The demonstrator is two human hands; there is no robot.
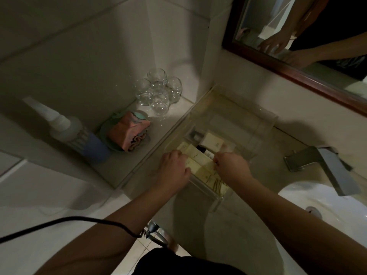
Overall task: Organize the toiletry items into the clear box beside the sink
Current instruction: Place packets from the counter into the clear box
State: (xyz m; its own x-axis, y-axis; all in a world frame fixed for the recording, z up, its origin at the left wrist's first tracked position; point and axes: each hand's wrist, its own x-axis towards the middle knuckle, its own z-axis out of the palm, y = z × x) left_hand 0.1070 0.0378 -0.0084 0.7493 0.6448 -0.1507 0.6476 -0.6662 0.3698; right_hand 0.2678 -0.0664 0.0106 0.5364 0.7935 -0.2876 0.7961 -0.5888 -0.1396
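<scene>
Pale cream packets are lying between the left hand and right hand. Left of them, a pink-and-teal cloth is sitting beside a blue cup; right of them, a white sink is showing.

We see both hands in the near end of the clear box, which stands on the counter between the sink and a raised ledge. The left hand grips the left ends of the cream packets lying side by side in the box, and the right hand pinches their right edge. On the ledge stand clustered glasses, a folded pink cloth on a dish and a blue-based bottle, while the faucet sits right of the box.
</scene>
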